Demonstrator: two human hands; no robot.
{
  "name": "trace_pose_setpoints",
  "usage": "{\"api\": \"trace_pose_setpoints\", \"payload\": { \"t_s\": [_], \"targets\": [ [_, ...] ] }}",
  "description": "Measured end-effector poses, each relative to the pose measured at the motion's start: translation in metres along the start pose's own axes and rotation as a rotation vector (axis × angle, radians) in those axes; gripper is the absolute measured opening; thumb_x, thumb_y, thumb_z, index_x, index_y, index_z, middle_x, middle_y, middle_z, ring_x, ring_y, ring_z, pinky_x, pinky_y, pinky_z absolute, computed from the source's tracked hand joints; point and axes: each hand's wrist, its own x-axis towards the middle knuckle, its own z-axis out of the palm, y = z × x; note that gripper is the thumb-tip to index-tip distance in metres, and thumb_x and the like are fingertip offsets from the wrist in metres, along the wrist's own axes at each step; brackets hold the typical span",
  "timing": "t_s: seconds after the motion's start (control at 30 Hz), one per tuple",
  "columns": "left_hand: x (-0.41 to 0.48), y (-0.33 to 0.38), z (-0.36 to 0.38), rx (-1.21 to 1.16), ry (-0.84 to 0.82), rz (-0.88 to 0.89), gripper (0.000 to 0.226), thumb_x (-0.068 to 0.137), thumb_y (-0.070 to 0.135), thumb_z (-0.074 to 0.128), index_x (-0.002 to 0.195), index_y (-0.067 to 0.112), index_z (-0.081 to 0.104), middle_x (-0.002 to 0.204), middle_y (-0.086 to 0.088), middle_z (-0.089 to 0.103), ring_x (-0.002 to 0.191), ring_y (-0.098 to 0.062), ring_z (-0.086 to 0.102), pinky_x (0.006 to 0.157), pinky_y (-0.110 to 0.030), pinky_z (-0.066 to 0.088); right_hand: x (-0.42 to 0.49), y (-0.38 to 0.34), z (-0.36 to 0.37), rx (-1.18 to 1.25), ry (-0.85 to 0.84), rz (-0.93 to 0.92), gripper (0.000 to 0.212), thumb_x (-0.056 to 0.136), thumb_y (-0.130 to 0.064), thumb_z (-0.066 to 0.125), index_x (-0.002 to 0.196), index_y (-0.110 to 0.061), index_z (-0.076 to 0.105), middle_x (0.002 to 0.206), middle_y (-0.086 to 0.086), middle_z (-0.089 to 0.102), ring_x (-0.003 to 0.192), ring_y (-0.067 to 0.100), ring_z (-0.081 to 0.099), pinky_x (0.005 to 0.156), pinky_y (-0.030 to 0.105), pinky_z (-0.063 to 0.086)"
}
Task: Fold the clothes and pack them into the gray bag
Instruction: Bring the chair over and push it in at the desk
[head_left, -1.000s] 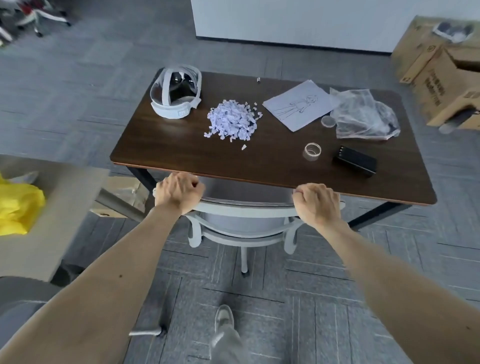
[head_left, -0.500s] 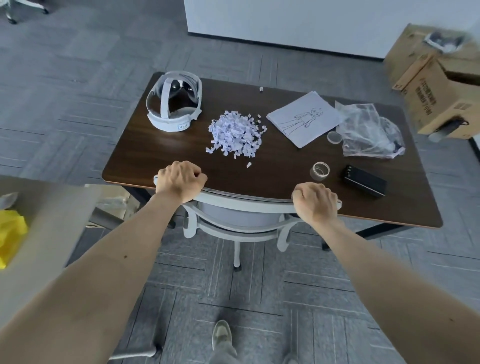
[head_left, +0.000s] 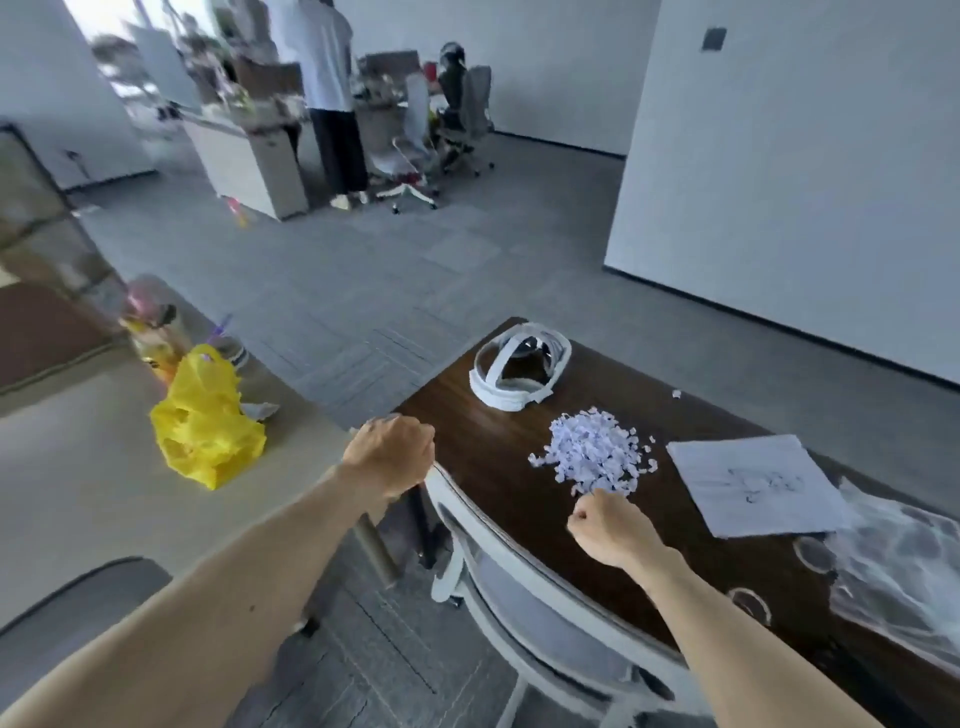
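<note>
Fists and clutter: the tally

Two bare forearms reach in from the bottom edge. The left hand (head_left: 389, 454) is balled up, knuckles to the camera, right at the near corner of the dark table (head_left: 467, 415) and touching the top end of the white chair (head_left: 545, 623). Whether its fingers are wrapped round that rail, I cannot tell. The right hand (head_left: 608, 530) is a tight fist over the table's near edge, just short of the paper scraps, with nothing visible in it.

On the dark table, far to near: one white headset (head_left: 519, 374) and one heap of paper scraps (head_left: 592, 457), with one stray bit (head_left: 676, 394) well apart from the heap. Then one sheet (head_left: 753, 483) with a line drawing on it and one crumpled clear plastic bag (head_left: 904, 561) at the right edge. Two round rings lie just beside that bag, one (head_left: 810, 553) further off, one (head_left: 750, 605) nearer.

One chair is tucked in against the table's near side.

Over on the left, a beige table (head_left: 78, 467) carries one yellow bag (head_left: 205, 421), with a blurred bottle (head_left: 150, 332) behind it.

In the background are two people, one standing (head_left: 332, 104) and one seated (head_left: 457, 88).

Clothes and gray bag: I cannot place either from this view.
</note>
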Motion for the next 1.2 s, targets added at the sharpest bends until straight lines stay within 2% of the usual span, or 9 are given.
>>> {"api": "trace_pose_setpoints", "payload": {
  "t_s": [0.07, 0.17, 0.37, 0.63, 0.7, 0.8, 0.9, 1.07, 1.2],
  "targets": [
    [-0.025, -0.022, -0.028, 0.043, 0.031, -0.133, 0.034, 0.102, 0.026, 0.036, 0.098, 0.012, 0.067, 0.097, -0.008, 0.069, 0.094, -0.027, 0.066, 0.084, -0.036, 0.05, 0.009, -0.042, -0.018, -0.029, -0.012, -0.16, 0.026, 0.09, -0.018, 0.045, 0.068, -0.009, 0.057, 0.072, 0.005, 0.063, 0.065, 0.019, 0.058, 0.064, 0.038, 0.051],
    [-0.083, -0.061, -0.068, 0.139, 0.07, -0.302, 0.033, 0.101, 0.032, 0.039, 0.11, 0.015, 0.066, 0.114, -0.01, 0.069, 0.109, -0.031, 0.064, 0.088, -0.035, 0.047, 0.003, -0.119, -0.034, -0.082, 0.017, -0.41, 0.027, 0.093, -0.022, 0.045, 0.069, -0.017, 0.055, 0.071, -0.002, 0.058, 0.074, 0.024, 0.06, 0.066, 0.03, 0.041],
    [-0.272, -0.13, -0.151, 0.225, 0.206, -0.612, 0.029, 0.099, 0.036, 0.038, 0.098, 0.021, 0.063, 0.105, -0.007, 0.07, 0.099, -0.03, 0.066, 0.08, -0.034, 0.048, -0.078, -0.295, -0.023, -0.146, 0.035, -0.853, 0.03, 0.093, -0.026, 0.045, 0.101, -0.011, 0.07, 0.104, 0.013, 0.071, 0.1, 0.033, 0.067, 0.076, 0.031, 0.05],
    [-0.617, -0.155, -0.201, 0.422, 0.349, -1.058, 0.032, 0.099, 0.034, 0.039, 0.102, 0.018, 0.067, 0.102, -0.008, 0.072, 0.093, -0.027, 0.069, 0.084, -0.038, 0.056, -0.349, -0.485, 0.035, -0.151, 0.049, -1.473, 0.024, 0.086, -0.032, 0.047, 0.073, -0.018, 0.062, 0.095, 0.011, 0.074, 0.092, 0.034, 0.069, 0.073, 0.034, 0.052],
    [-0.711, -0.139, -0.207, 0.444, 0.355, -1.189, 0.031, 0.1, 0.032, 0.04, 0.099, 0.016, 0.067, 0.1, -0.009, 0.072, 0.094, -0.029, 0.069, 0.082, -0.037, 0.054, -0.438, -0.51, 0.059, -0.133, 0.028, -1.631, 0.025, 0.089, -0.029, 0.049, 0.078, -0.017, 0.069, 0.095, 0.011, 0.074, 0.09, 0.032, 0.069, 0.07, 0.031, 0.048],
    [-0.849, -0.108, -0.212, 0.527, 0.366, -1.367, 0.032, 0.1, 0.036, 0.04, 0.103, 0.019, 0.067, 0.1, -0.008, 0.072, 0.096, -0.029, 0.069, 0.083, -0.036, 0.053, -0.569, -0.535, 0.104, -0.107, -0.022, -1.815, 0.028, 0.091, -0.026, 0.049, 0.066, -0.017, 0.059, 0.083, 0.008, 0.072, 0.081, 0.028, 0.068, 0.067, 0.029, 0.041],
    [-0.974, -0.069, -0.206, 0.541, 0.339, -1.522, 0.028, 0.098, 0.036, 0.042, 0.099, 0.018, 0.064, 0.101, -0.008, 0.071, 0.096, -0.029, 0.069, 0.084, -0.037, 0.054, -0.69, -0.55, 0.153, -0.07, -0.101, -1.955, 0.028, 0.086, -0.024, 0.047, 0.06, -0.016, 0.053, 0.067, 0.005, 0.063, 0.064, 0.024, 0.061, 0.063, 0.029, 0.046],
    [-1.14, -0.009, -0.189, 0.575, 0.206, -1.792, 0.026, 0.097, 0.036, 0.041, 0.101, 0.021, 0.061, 0.106, -0.009, 0.07, 0.1, -0.033, 0.068, 0.081, -0.037, 0.05, -0.861, -0.546, 0.224, -0.117, -0.227, -2.149, 0.021, 0.087, -0.025, 0.052, 0.067, -0.019, 0.052, 0.079, 0.006, 0.062, 0.073, 0.025, 0.059, 0.069, 0.033, 0.052],
    [-1.243, 0.033, -0.161, 0.528, 0.195, -1.961, 0.027, 0.097, 0.039, 0.042, 0.103, 0.021, 0.061, 0.107, -0.009, 0.07, 0.101, -0.033, 0.067, 0.083, -0.036, 0.049, -0.97, -0.543, 0.286, -0.156, -0.364, -2.284, 0.024, 0.088, -0.025, 0.054, 0.066, -0.016, 0.057, 0.072, 0.002, 0.064, 0.068, 0.022, 0.063, 0.064, 0.032, 0.051]
  ]
}}
